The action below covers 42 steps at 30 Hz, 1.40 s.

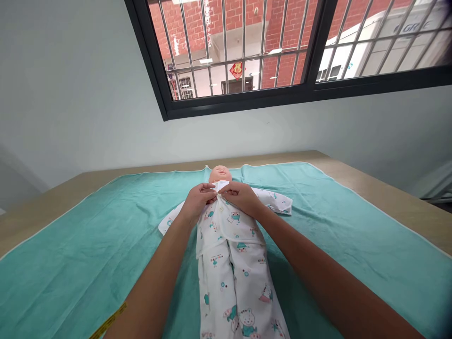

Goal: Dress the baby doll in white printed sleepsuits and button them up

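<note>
A baby doll lies on its back, its head toward the window, dressed in a white printed top and matching trousers. Both of my hands meet at the top's collar, just below the doll's chin. My left hand pinches one side of the collar opening. From the other side, my right hand pinches the facing edge of the cloth. Their fingertips nearly touch, and the small fastening between them is mostly hidden. The sleeves spread out to both sides.
A teal blanket with a pale border lies under the doll on a wooden table. A yellow tape measure or strip shows beside my left forearm. Behind stand a white wall and a barred window with a dark frame.
</note>
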Motion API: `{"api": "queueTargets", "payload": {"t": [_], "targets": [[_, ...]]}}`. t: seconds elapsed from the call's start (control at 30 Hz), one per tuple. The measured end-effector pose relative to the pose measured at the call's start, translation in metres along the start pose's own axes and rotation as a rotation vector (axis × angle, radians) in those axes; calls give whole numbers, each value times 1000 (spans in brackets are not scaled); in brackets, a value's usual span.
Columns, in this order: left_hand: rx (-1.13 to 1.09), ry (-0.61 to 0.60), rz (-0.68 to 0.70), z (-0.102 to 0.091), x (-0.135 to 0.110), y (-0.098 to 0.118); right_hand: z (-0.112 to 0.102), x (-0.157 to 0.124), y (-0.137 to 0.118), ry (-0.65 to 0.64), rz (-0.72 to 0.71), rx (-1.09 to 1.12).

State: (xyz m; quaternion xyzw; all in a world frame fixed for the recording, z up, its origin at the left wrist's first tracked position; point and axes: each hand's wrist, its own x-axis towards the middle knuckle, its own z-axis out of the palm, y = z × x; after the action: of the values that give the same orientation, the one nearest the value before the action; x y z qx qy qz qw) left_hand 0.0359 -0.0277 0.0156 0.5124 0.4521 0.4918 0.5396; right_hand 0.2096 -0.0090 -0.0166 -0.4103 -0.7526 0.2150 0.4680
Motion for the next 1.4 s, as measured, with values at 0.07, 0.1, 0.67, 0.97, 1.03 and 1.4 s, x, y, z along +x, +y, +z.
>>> {"api": "queueTargets", "payload": {"t": [0.07, 0.1, 0.67, 0.97, 1.03, 1.4], "targets": [[-5, -1, -3, 1, 0, 0, 1, 0, 2, 26, -6, 12], [-6, 2, -4, 2, 0, 0, 1, 1, 2, 32, -3, 13], [271, 77, 50, 8, 16, -13, 1, 13, 1, -19, 220, -114], [505, 246, 177, 17, 54, -23, 17, 46, -19, -98, 389, -525], [484, 273, 170, 16, 55, -26, 20, 50, -21, -80, 417, -491], [73, 291, 34, 15, 46, -21, 10, 52, 7, -11, 404, -83]]}}
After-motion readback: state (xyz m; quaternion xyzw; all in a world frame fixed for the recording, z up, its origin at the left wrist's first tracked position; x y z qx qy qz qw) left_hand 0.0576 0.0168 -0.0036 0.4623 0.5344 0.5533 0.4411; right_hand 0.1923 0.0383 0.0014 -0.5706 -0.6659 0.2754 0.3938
